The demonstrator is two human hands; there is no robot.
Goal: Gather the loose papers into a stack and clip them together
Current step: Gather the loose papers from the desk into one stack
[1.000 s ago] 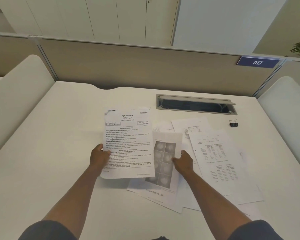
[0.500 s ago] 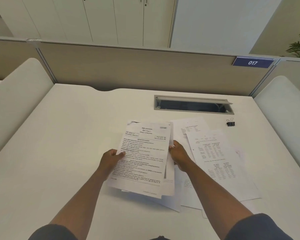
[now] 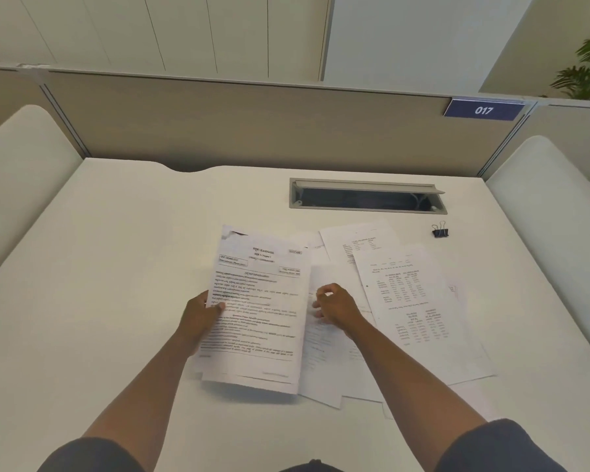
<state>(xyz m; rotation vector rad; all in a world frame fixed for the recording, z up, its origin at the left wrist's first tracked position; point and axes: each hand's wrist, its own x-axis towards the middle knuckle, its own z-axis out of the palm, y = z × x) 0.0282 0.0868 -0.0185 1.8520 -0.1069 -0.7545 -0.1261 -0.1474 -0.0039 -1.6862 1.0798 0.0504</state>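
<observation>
My left hand (image 3: pixel 201 315) grips the left edge of a small stack of papers (image 3: pixel 259 308), its top sheet covered in printed text, lifted a little off the white desk (image 3: pixel 116 267). Just right of that stack, my right hand (image 3: pixel 334 306) hovers over a sheet (image 3: pixel 321 349) lying on the desk, fingers loosely curled and holding nothing. More loose papers lie to the right, among them a page with tables (image 3: pixel 413 308) and another sheet (image 3: pixel 358 241) behind it. A black binder clip (image 3: pixel 440 230) sits on the desk at the far right.
A grey cable tray slot (image 3: pixel 367 195) is set into the desk behind the papers. A beige partition (image 3: pixel 252 120) with a blue "017" sign (image 3: pixel 483 110) closes the back. White curved side panels (image 3: pixel 17 148) flank the desk.
My right hand has let go of the stack's right edge and moved right, over the sheets on the desk. My left hand still holds the stack, which now includes the picture sheet.
</observation>
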